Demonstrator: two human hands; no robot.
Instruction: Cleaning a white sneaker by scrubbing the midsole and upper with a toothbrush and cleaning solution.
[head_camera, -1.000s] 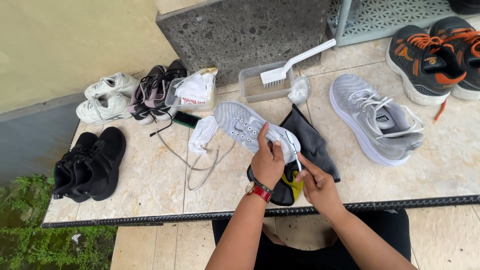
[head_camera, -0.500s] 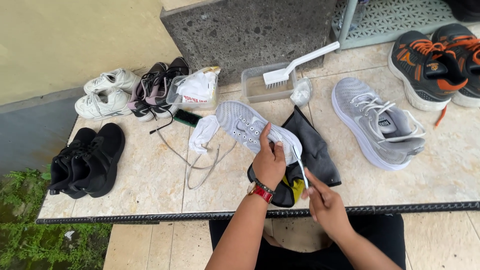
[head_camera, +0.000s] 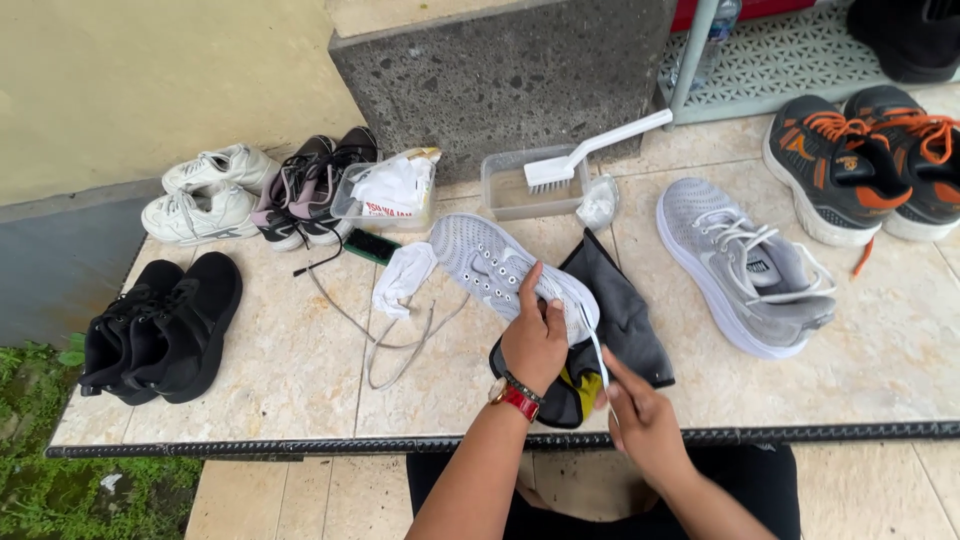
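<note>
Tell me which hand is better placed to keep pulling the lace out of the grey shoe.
Right hand: it pinches the white lace near the heel, while the left hand clamps the grey shoe.

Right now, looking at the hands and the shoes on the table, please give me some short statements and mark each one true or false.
1. The left hand grips the grey shoe. True.
2. The right hand pinches a white lace. True.
3. The white brush lies on the floor. False: it rests on the clear tub.
4. The black shoes sit beside the orange-laced pair. False: they are at opposite ends.
</note>
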